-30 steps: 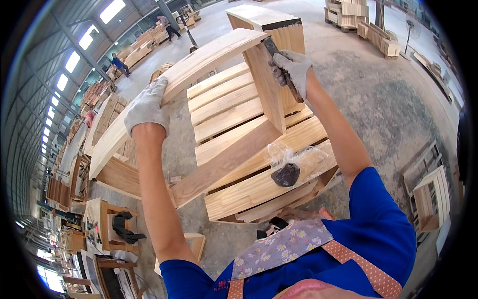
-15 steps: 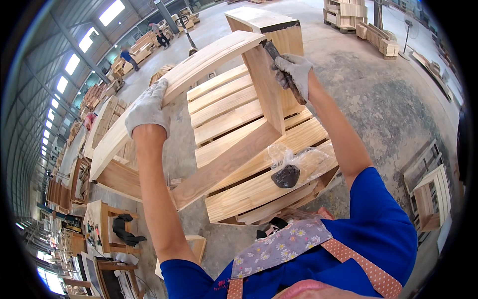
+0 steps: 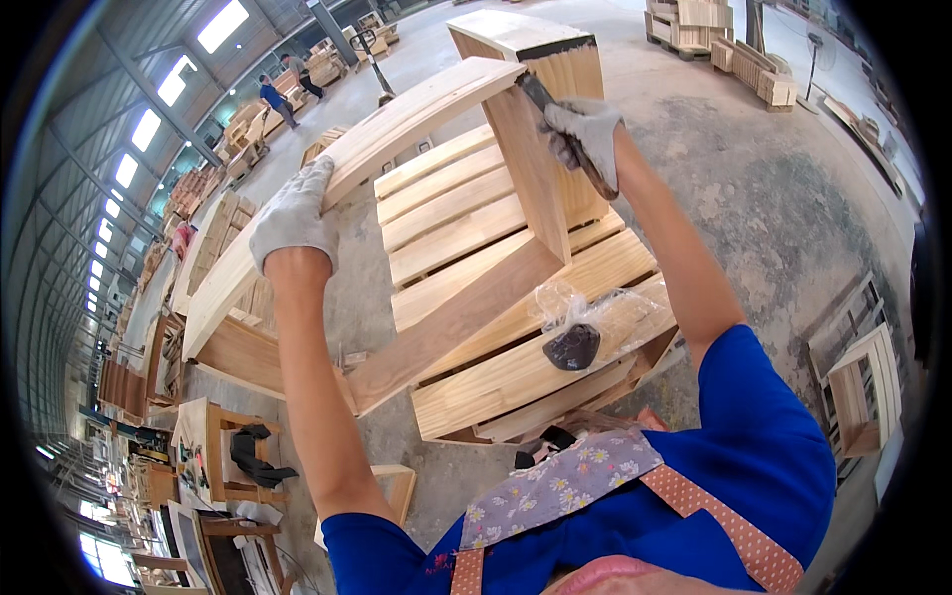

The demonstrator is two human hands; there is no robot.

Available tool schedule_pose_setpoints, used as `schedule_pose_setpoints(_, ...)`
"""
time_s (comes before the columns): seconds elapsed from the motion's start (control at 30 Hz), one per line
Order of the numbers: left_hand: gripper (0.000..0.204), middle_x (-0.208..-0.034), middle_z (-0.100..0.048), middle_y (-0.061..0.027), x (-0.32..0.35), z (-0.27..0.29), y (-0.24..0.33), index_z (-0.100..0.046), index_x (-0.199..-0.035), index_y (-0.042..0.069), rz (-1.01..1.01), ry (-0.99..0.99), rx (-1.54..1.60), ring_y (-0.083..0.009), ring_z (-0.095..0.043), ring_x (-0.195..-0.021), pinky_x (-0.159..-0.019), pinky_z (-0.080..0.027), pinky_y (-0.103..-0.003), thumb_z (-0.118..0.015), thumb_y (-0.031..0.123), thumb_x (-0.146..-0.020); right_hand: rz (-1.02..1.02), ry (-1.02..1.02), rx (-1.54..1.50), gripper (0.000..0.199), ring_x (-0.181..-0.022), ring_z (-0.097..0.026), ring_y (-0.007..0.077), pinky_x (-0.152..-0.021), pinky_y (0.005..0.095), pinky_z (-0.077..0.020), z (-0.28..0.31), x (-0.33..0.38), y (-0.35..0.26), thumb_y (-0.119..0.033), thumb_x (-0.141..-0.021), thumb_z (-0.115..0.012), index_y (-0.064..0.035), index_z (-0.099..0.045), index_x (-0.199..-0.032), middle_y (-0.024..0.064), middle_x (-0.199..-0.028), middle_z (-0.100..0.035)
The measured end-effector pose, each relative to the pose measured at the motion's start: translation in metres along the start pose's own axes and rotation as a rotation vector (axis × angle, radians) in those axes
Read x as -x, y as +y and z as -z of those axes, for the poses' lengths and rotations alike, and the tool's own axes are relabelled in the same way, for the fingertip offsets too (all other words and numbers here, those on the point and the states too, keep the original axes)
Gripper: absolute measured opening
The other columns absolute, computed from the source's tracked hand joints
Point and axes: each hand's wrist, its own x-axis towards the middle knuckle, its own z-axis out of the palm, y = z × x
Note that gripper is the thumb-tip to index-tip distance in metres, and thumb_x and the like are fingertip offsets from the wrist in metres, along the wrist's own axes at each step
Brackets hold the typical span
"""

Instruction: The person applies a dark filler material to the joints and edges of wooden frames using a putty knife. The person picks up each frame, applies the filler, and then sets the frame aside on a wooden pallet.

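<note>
My gloved left hand [image 3: 295, 213] wraps round the top board of an open wooden frame [image 3: 426, 104], which is tilted over a slatted wooden stand [image 3: 451, 213]. In my gloved right hand [image 3: 585, 134] is a dark-stained, flat-bladed tool that looks like a putty knife [image 3: 536, 97]. Its blade lies against the frame's right end, at the upper corner. On the nearest slats, a clear plastic bag [image 3: 558, 302] surrounds a lump of black paste [image 3: 572, 347]. Just beyond my right hand stands another wooden frame [image 3: 521, 36], its near edge smeared black.
Wooden pieces [image 3: 198, 248] are stacked to the left, above a workbench [image 3: 193, 446] with a dark cloth [image 3: 258, 456]. A small frame [image 3: 863, 387] leans at the right. Two people [image 3: 278, 99] and a pallet jack [image 3: 374, 64] are far back.
My right hand and the tool have shifted slightly up and left along the frame's end. My left hand keeps its hold. In the background the two people have come closer together.
</note>
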Motion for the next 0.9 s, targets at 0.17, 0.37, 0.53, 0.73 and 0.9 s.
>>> schedule_pose_setpoints(0.17,0.048,-0.122,-0.061,-0.0083,0.001,0.001,-0.002,-0.061,-0.121,0.016,0.019,0.0,-0.007,-0.0238,-0.057,-0.113,-0.098,-0.043,-0.033,-0.062,0.005,-0.074,-0.018,-0.002,0.014,0.025,-0.051,-0.049,0.0096,-0.046,0.0226,-0.0377,0.001,0.012,-0.007,-0.024,-0.093,-0.057,-0.0009,-0.058,-0.084,0.0035,-0.061,-0.053)
schedule_pose_setpoints(0.37,0.047,-0.126,-0.058,-0.0042,-0.004,0.002,0.0,-0.057,-0.126,0.029,0.063,-0.069,-0.06,-0.0238,-0.056,-0.114,-0.096,-0.044,-0.034,-0.065,0.024,-0.08,-0.09,-0.022,0.061,0.027,-0.053,-0.05,0.0097,-0.047,0.0233,-0.0385,0.008,0.001,0.005,-0.026,-0.093,-0.057,0.0,-0.059,-0.088,0.0032,-0.063,-0.053)
schedule_pose_setpoints(0.53,0.042,-0.121,-0.06,-0.0105,-0.019,-0.012,-0.018,-0.056,-0.126,0.029,0.145,-0.142,-0.044,-0.0287,-0.06,-0.106,-0.091,-0.045,-0.036,-0.062,0.029,-0.085,-0.023,-0.095,-0.058,0.029,-0.056,-0.051,0.0104,-0.051,0.0239,-0.0418,0.037,0.017,0.054,-0.027,-0.093,-0.057,0.0018,-0.059,-0.094,0.0031,-0.066,-0.054)
schedule_pose_setpoints(0.73,0.044,-0.104,-0.066,-0.0127,-0.05,-0.028,-0.032,-0.056,-0.127,0.023,0.189,-0.249,-0.002,-0.028,-0.064,-0.085,-0.079,-0.047,-0.035,-0.064,0.031,-0.084,-0.296,-0.195,0.185,0.029,-0.06,-0.055,0.0115,-0.054,0.0245,-0.0452,0.084,0.048,0.139,-0.026,-0.094,-0.054,0.0037,-0.057,-0.095,0.0048,-0.069,-0.056)
schedule_pose_setpoints(0.9,0.044,-0.098,-0.068,-0.013,-0.073,-0.055,-0.053,-0.059,-0.125,0.018,0.198,-0.312,0.101,-0.0211,-0.062,-0.084,-0.08,-0.045,-0.031,-0.066,0.032,-0.083,-0.45,-0.159,0.311,0.022,-0.055,-0.052,0.01,-0.052,0.0232,-0.0442,0.096,0.064,0.192,-0.023,-0.093,-0.056,-0.0023,-0.063,-0.09,0.0026,-0.067,-0.058)
